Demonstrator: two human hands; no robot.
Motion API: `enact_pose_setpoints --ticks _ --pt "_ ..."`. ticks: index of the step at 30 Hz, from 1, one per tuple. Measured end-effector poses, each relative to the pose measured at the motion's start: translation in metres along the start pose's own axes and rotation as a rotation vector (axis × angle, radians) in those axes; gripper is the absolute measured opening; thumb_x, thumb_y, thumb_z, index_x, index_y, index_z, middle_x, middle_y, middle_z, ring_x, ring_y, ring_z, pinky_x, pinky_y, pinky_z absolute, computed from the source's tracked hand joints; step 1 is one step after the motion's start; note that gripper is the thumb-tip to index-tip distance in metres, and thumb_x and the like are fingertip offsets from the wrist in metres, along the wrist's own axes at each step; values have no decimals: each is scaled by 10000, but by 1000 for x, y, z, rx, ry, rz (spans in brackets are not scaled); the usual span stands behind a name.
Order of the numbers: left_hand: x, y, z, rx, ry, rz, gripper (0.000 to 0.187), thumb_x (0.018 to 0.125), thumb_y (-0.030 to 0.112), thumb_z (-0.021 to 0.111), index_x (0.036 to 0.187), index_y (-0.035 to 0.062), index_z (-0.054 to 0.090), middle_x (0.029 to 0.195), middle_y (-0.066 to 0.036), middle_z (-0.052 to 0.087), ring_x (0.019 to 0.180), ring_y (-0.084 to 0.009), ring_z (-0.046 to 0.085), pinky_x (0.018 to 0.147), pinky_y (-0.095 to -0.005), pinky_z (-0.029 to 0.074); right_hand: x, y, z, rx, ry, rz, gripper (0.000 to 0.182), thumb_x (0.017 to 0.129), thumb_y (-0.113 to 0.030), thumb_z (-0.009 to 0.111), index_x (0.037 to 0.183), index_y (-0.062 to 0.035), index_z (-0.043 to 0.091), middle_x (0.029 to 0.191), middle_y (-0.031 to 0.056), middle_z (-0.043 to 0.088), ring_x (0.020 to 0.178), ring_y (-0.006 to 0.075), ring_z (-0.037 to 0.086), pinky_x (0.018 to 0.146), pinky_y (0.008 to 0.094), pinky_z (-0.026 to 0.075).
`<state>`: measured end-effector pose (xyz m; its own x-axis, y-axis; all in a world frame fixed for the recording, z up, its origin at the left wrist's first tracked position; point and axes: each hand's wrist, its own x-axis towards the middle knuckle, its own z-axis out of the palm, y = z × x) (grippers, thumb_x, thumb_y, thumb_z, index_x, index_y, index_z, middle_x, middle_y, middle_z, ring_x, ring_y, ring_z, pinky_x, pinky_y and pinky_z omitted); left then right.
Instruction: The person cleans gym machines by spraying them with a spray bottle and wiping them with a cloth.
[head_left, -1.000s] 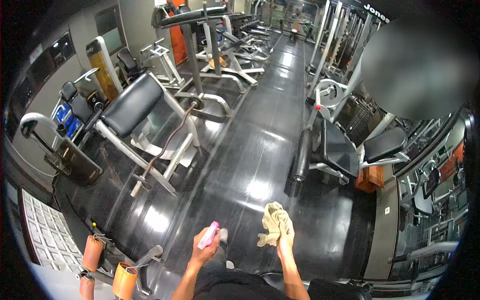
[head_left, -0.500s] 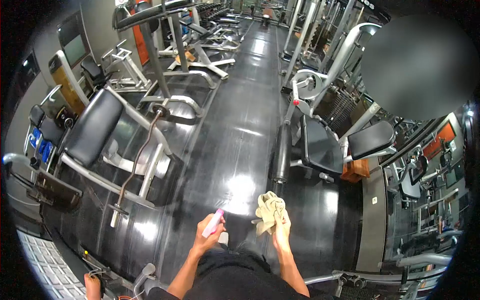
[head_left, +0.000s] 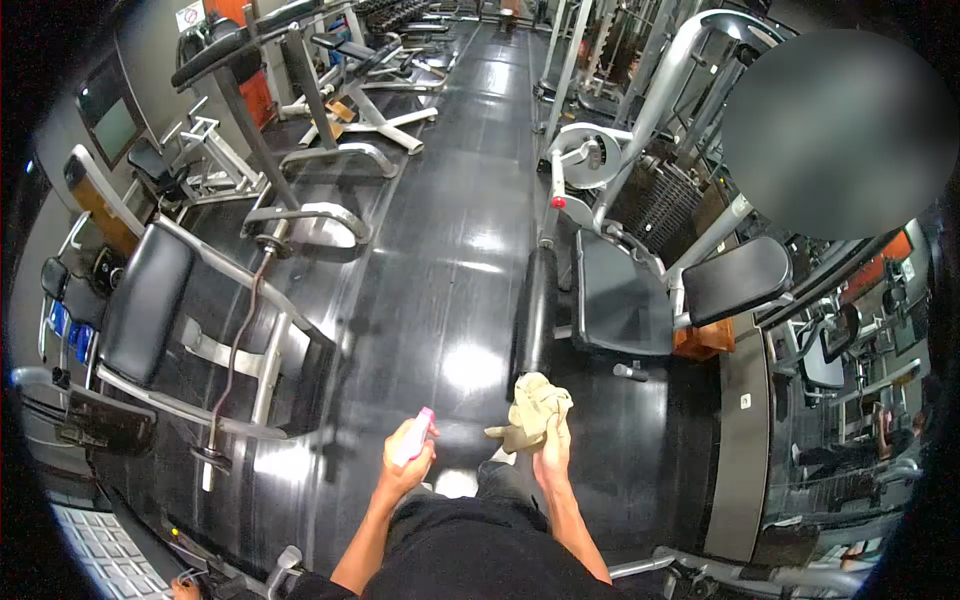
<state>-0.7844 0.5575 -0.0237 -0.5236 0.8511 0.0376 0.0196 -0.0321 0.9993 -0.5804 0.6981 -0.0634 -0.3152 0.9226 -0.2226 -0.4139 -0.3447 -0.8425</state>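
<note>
Above the glossy floor (head_left: 425,320), our left grip (head_left: 405,460) encloses a pink-topped bottle (head_left: 414,438), our right grip (head_left: 553,456) a bunched cloth (head_left: 540,406) whose loose end, swinging, could snag the black roller (head_left: 536,310).

The left hand (head_left: 405,473) hides part of the pink-and-white object (head_left: 415,436), and a blur (head_left: 840,135) covers the upper right.
</note>
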Motion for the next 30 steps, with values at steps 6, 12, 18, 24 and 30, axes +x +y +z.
enact_pose_setpoints --ticks 6,12,18,24,30 --pt "50 -11 79 78 29 107 440 818 -120 504 1234 15 553 943 -84 607 648 -101 578 570 -239 502 85 -43 -56 -24 -42 47 404 1036 -282 380 1357 -41 421 1308 92 531 1192 206 528 1020 371 420" --pt "86 1 154 93 53 137 290 823 -93 540 1095 -13 601 884 -68 621 611 -95 586 555 -238 505 142 -96 -93 28 -38 147 381 1028 -241 408 1350 -37 420 1301 86 531 1182 209 536 1014 383 431" --pt "122 4 209 78 -3 57 187 833 -62 568 1008 -10 609 843 -46 618 607 -92 578 552 -244 487 170 -136 -114 80 -134 158 475 945 -217 567 1362 -55 406 1289 77 528 1199 209 518 1028 388 404" --pt "162 -5 265 56 -35 20 137 840 -37 587 968 -3 620 802 -30 615 623 -68 553 562 -232 451 206 -178 -145 -52 -155 120 513 872 -174 667 1315 -42 444 1215 58 560 1139 188 547 996 350 424" --pt "196 -10 337 14 46 30 134 845 -39 591 972 -8 621 803 -32 609 622 -65 560 561 -235 458 255 -225 -185 -280 -215 153 357 876 -125 655 1198 -8 551 1102 42 616 1017 135 576 937 301 434"
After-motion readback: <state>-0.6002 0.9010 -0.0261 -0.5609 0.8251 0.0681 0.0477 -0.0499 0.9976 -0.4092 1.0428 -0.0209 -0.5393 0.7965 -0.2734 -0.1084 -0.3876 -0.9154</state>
